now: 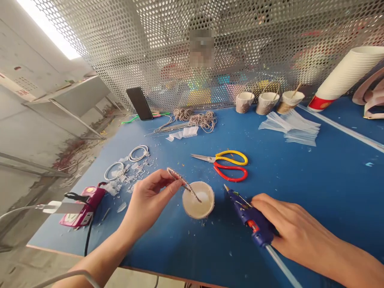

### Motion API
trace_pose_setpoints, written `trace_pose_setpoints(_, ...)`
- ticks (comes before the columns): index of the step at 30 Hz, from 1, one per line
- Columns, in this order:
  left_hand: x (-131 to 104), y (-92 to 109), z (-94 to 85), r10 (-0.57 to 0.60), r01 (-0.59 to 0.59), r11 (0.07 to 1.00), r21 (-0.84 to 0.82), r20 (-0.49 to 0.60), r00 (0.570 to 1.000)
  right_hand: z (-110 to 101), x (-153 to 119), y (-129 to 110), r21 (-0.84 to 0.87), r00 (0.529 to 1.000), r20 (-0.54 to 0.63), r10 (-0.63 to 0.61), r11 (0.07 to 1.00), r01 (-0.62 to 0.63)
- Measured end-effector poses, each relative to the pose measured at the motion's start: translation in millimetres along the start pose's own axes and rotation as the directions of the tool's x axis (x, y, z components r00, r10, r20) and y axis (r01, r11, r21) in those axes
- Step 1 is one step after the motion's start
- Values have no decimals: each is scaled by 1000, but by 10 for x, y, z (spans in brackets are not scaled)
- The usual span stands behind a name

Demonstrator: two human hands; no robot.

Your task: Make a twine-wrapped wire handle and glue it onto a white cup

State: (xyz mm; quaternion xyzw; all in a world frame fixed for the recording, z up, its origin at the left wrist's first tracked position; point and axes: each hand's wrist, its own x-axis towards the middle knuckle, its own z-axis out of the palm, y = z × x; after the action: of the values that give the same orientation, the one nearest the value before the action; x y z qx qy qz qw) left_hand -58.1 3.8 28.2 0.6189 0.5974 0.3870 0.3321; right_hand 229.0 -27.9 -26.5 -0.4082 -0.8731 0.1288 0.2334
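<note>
Between thumb and fingers, my left hand [154,194] pinches a thin twisted cord loop [180,179]; its lower end reaches over the inside of a small cream cup [198,200]. Wrapped around a dark blue glue gun [250,220], my right hand [288,224] is to the right of the cup. The gun's tip points up and left, apart from the cup, and a clear glue stick [282,266] sticks out of its back. Scissors [223,162] with one yellow and one red handle lie beyond the cup.
Left on the blue table [168,240] are a magenta power strip [81,208], two white rings [138,153] and scraps. Farther back: a phone [139,104], cord bundles [202,120], small cups [267,102], white strips [292,128] and stacked paper cups [345,76] before perforated metal.
</note>
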Motion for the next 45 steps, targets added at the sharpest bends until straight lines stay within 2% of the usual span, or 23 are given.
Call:
trace_pose_setpoints(3, 5, -18, -5, 8, -8, 999, -45, -19, 1000, -41, 47, 35, -189, 996, -86, -31, 982, 15)
trace_pose_setpoints(6, 6, -12, -7, 9, -10, 996, -86, -17, 1000, -68, 15, 149, -348, 962, -254, 95, 919, -183)
trace_pose_setpoints(8, 12, 2, -8, 5, -6, 997, -74, -11, 1000, -70, -26, 288, -324, 923, -313, 224, 888, -326)
trace_pose_setpoints(9, 17, 11, -8, 5, -6, 998, -62, -5, 1000, -68, -41, 371, -255, 898, -323, 299, 886, -387)
trace_pose_setpoints(11, 32, 26, -4, 12, -11, 999, -45, 13, 1000, -61, -42, 547, -47, 804, -314, 504, 838, -544)
trace_pose_setpoints(13, 51, 37, 9, 22, -21, 999, -47, 29, 999, -53, 14, 706, 168, 662, -267, 700, 711, -683)
trace_pose_setpoints(14, 61, 40, 18, 25, -22, 998, -55, 39, 999, -47, 63, 771, 258, 616, -246, 748, 663, -703)
trace_pose_setpoints(15, 69, 43, 30, 26, -23, 998, -64, 49, 998, -38, 124, 823, 316, 593, -253, 765, 644, -696)
trace_pose_setpoints(17, 83, 45, 54, 30, -25, 997, -78, 66, 997, -6, 266, 892, 324, 608, -286, 741, 671, -666)
trace_pose_setpoints(21, 94, 35, 85, 59, -54, 997, -63, 80, 995, 93, 488, 941, 178, 680, -308, 665, 742, -646)
trace_pose_setpoints(24, 95, 12, 83, 91, -88, 995, -43, 84, 992, 125, 487, 949, 74, 727, -339, 597, 788, -612)
trace_pose_setpoints(26, 95, -7, 70, 109, -107, 994, -28, 87, 990, 92, 386, 929, 22, 750, -339, 568, 802, -597)
trace_pose_setpoints(28, 94, -25, 54, 120, -118, 993, -24, 93, 988, 22, 210, 864, -16, 739, -362, 568, 789, -615)
trace_pose_setpoints(30, 92, -36, 41, 118, -115, 993, -31, 98, 988, -61, -11, 733, -26, 678, -447, 584, 749, -662)
trace_pose_setpoints(32, 91, -41, 38, 112, -108, 993, -45, 99, 989, -125, -217, 543, -9, 623, -472, 624, 703, -711)
trace_pose_setpoints(33, 92, -43, 41, 113, -108, 993, -55, 99, 989, -142, -292, 437, -17, 633, -474, 612, 712, -702)
trace_pose_setpoints(35, 96, -50, 55, 117, -109, 991, -84, 99, 988, -140, -354, 241, -48, 704, -484, 520, 788, -614)
trace_pose_setpoints(38, 105, -68, 84, 108, -96, 988, -123, 95, 990, -68, -222, 95, -143, 806, -479, 347, 875, -462)
trace_pose_setpoints(41, 114, -89, 100, 96, -86, 987, -137, 68, 993, 30, 60, 165, -253, 863, -427, 270, 881, -401)
trace_pose_setpoints(43, 121, -96, 101, 94, -85, 985, -150, 57, 994, 94, 251, 281, -340, 895, -338, 293, 848, -406)
trace_pose_setpoints(45, 127, -96, 97, 89, -80, 984, -158, 51, 995, 155, 407, 408, -312, 882, -290, 370, 835, -453)
